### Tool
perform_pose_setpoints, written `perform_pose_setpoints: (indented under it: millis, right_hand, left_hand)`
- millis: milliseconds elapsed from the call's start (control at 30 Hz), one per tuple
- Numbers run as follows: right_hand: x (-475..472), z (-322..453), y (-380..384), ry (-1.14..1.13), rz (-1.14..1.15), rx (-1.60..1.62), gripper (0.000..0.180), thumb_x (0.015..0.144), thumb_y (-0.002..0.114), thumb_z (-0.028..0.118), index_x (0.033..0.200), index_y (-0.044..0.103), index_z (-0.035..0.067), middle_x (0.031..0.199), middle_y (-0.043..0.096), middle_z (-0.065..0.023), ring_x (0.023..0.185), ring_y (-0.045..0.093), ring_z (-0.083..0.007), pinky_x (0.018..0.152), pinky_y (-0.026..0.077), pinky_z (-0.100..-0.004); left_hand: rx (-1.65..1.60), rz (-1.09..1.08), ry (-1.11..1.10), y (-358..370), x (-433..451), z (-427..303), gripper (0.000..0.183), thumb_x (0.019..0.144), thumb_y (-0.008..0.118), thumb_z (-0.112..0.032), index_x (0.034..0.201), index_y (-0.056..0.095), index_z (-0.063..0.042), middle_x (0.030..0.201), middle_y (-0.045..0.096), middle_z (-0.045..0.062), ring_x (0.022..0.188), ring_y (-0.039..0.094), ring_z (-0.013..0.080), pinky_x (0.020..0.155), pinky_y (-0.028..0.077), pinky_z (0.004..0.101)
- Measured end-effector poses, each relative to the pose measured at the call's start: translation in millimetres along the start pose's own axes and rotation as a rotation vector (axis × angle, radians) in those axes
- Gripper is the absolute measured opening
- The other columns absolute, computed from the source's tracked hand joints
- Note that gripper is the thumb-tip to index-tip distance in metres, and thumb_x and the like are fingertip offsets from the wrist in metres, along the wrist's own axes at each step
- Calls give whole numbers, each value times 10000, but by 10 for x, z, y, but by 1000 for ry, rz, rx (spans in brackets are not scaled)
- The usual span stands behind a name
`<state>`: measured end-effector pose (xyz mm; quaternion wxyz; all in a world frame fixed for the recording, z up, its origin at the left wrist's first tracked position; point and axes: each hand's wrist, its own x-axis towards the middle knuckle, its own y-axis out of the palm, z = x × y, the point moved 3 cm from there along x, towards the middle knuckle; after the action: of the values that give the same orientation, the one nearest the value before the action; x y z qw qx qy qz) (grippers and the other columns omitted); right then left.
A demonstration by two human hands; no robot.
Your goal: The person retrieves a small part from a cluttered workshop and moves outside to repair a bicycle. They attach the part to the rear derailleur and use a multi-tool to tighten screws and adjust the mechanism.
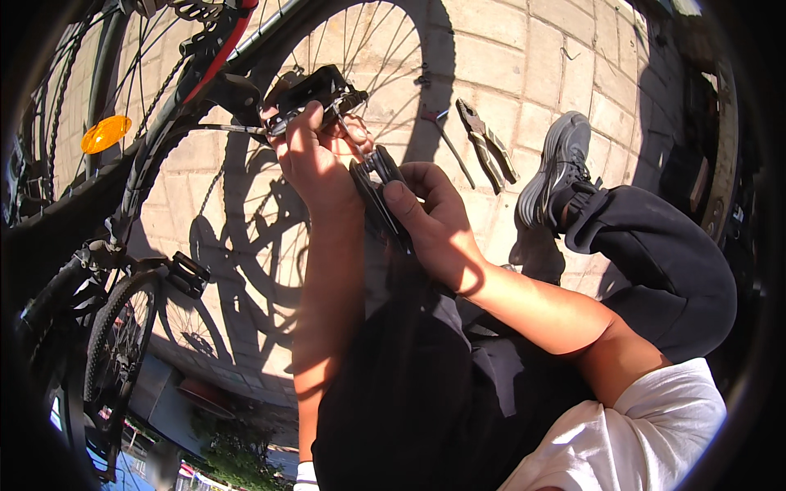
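My left hand (322, 159) grips a dark bicycle component (313, 92) from below and in front, its fingers wrapped around the metal and black body. A thin cable (227, 127) runs into this component from the left. In my right hand (430, 212) is a black folding multi-tool (384, 196), held between thumb and fingers. One slim metal bit (349, 130) is folded out of it and reaches up to the component; the tip's exact seat is hard to make out.
The bicycle frame (227, 58) with red trim, a wheel with an orange reflector (106, 134), and a pedal (188, 275) stand at left. Combination pliers (485, 147) and a thin rod-like tool (451, 147) lie on the paving (497, 37). My shoe (556, 172) rests at right.
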<state>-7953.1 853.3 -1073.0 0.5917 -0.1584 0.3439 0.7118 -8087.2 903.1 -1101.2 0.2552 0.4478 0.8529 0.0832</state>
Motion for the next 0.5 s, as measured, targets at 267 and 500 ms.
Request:
perform_pose_setpoints:
  millis: [267, 500]
  right_hand:
    - [143, -75, -51, 693, 525, 1054, 534, 1017, 349, 489, 1093, 586, 16, 783, 648, -159, 452, 550, -195, 354, 433, -297]
    - [-72, 48, 5, 153, 126, 155, 520, 996, 425, 500, 1120, 556, 12, 764, 628, -105, 520, 579, -168, 474, 488, -279]
  left_hand:
    - [-339, -15, -194, 110, 29, 28, 317, 945, 520, -274, 998, 517, 39, 802, 588, 164, 686, 622, 280, 672, 578, 474]
    - [508, 35, 420, -158, 96, 158, 219, 893, 557, -102, 1027, 514, 66, 768, 599, 129, 656, 607, 248, 611, 534, 391]
